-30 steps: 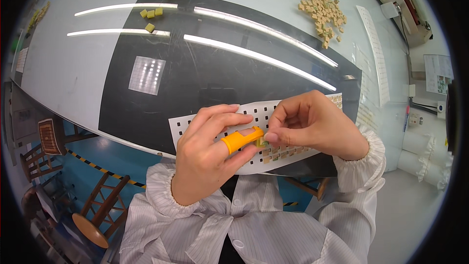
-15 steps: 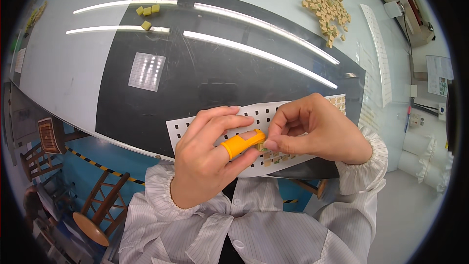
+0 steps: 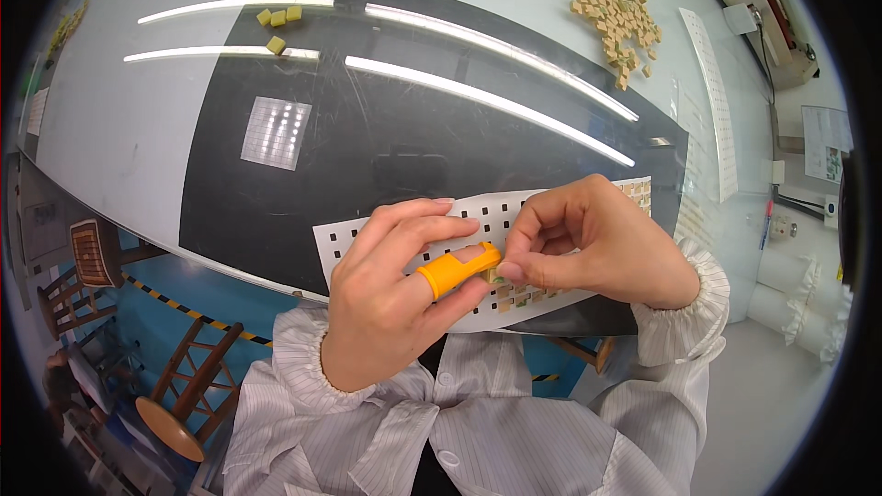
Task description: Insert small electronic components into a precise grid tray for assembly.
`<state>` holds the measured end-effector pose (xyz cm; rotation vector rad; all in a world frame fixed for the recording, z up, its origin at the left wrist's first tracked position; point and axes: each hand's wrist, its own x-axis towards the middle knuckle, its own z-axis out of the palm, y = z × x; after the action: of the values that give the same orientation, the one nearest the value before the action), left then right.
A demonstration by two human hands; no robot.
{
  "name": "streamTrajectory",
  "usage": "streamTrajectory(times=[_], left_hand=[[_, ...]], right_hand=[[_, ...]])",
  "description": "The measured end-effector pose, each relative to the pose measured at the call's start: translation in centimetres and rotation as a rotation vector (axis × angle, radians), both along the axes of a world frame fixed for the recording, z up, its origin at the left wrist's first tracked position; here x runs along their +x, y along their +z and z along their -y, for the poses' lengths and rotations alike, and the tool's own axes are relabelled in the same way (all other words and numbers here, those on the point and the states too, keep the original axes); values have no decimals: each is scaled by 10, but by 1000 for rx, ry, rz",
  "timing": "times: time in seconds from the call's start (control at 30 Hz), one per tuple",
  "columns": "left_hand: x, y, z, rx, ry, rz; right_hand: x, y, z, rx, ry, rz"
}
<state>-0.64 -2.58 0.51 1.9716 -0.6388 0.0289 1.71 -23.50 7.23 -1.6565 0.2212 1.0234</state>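
Note:
Just above a white sheet printed with rows of black squares, both my hands meet at a small tan block with a green mark. My left hand pinches it between thumb and index finger, its other fingers stretched over the sheet. An orange finger sleeve covers that index finger. From the right, my right hand brings thumb and index fingertips together against the block; whether they hold a second small piece is hidden. Several small tan pieces sit in rows on the sheet's near and right parts.
The sheet lies on a black mat at the table's near edge. Farther off are a clear gridded square, several yellow cubes and a heap of tan blocks. A long white strip lies right. A wooden stool stands below left.

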Motion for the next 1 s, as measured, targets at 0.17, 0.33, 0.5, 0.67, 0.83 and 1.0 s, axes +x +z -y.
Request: streamTrajectory(times=[0.17,0.33,0.5,0.67,0.83,1.0], left_hand=[[0,1,-1,3,-2,2],[0,0,-1,-3,-8,9],[0,0,-1,16,-2,30],[-1,0,1,4,4,18],[-1,0,0,-11,18,9],[0,-1,0,-15,9,33]], right_hand=[[0,1,-1,0,-4,-8],[-6,-1,-4,-33,14,112],[-13,0,-7,-135,25,246],[-18,-9,-2,-81,84,585],[-21,-7,-4,-81,85,598],[-16,-2,-7,-151,84,441]])
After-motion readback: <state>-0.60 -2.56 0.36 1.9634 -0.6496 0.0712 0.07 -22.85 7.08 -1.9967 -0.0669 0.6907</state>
